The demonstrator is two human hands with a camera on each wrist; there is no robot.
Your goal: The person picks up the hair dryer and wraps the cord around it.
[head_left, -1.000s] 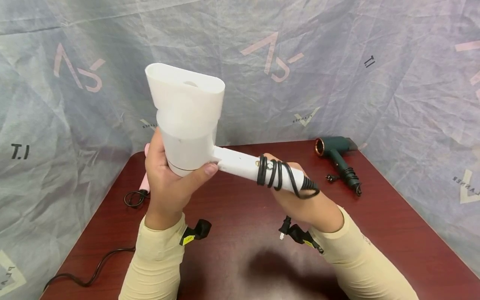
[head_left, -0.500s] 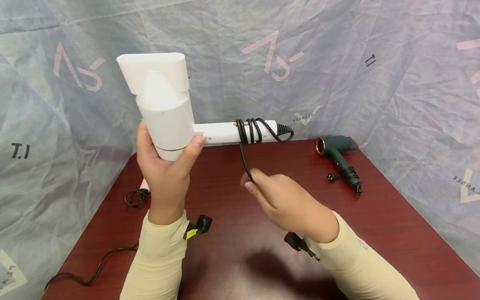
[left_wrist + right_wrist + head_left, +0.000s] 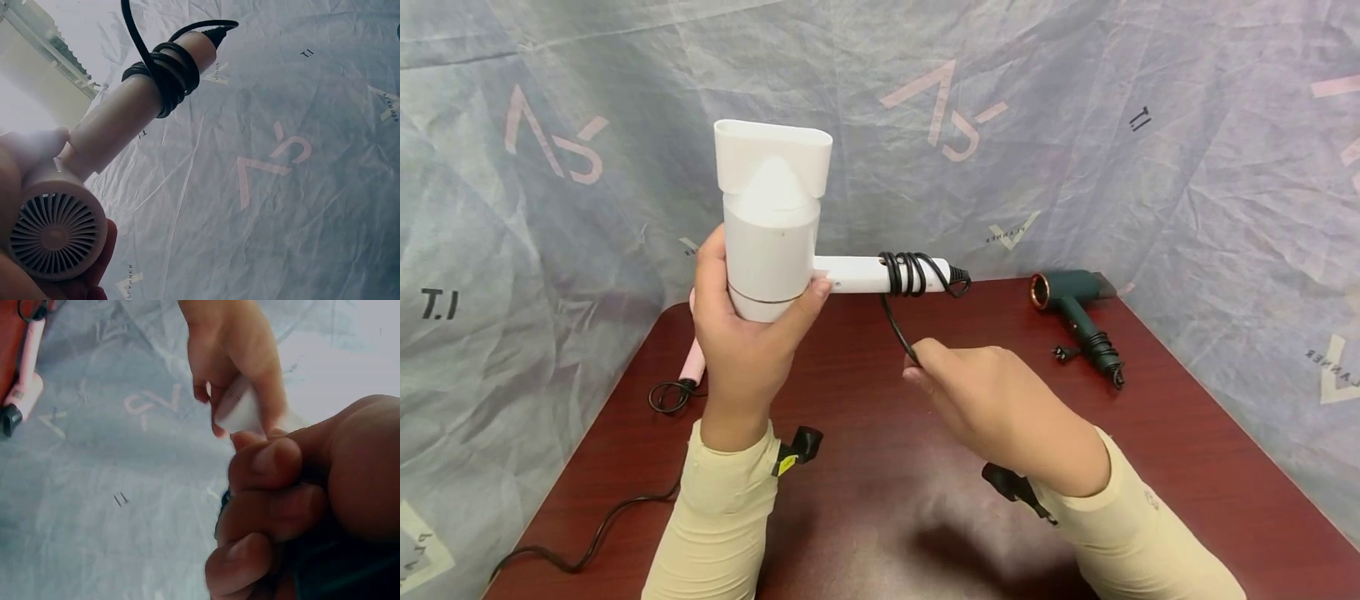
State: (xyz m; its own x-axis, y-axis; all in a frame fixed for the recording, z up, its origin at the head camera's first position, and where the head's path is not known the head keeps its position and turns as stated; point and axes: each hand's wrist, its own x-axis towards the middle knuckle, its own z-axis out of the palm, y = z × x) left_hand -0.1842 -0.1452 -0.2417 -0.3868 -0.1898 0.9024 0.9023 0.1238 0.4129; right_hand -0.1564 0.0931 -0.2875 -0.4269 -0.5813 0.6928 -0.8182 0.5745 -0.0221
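Note:
A white hair dryer [image 3: 772, 254] with a wide flat nozzle is held up above the table, nozzle upward and handle pointing right. My left hand [image 3: 741, 354] grips its barrel near the round slotted vent [image 3: 55, 236], the thumb by the handle's root. Several turns of black cord [image 3: 907, 274] are wound round the handle's far part. From these turns a length of cord runs down to my right hand [image 3: 1000, 400], which holds it in curled fingers. In the right wrist view, those curled fingers [image 3: 262, 512] hide most of the cord.
On the dark red table [image 3: 850, 467], a green hair dryer [image 3: 1078, 321] with its cord wound up lies at the back right. A pink hair dryer [image 3: 693, 360] lies at the left, partly behind my left arm. A loose black cable [image 3: 597, 533] runs along the left edge.
My right hand has left the handle and now holds the cord's loose length below it. The white hair dryer was raised and swung left, then came back right; its handle is now about level.

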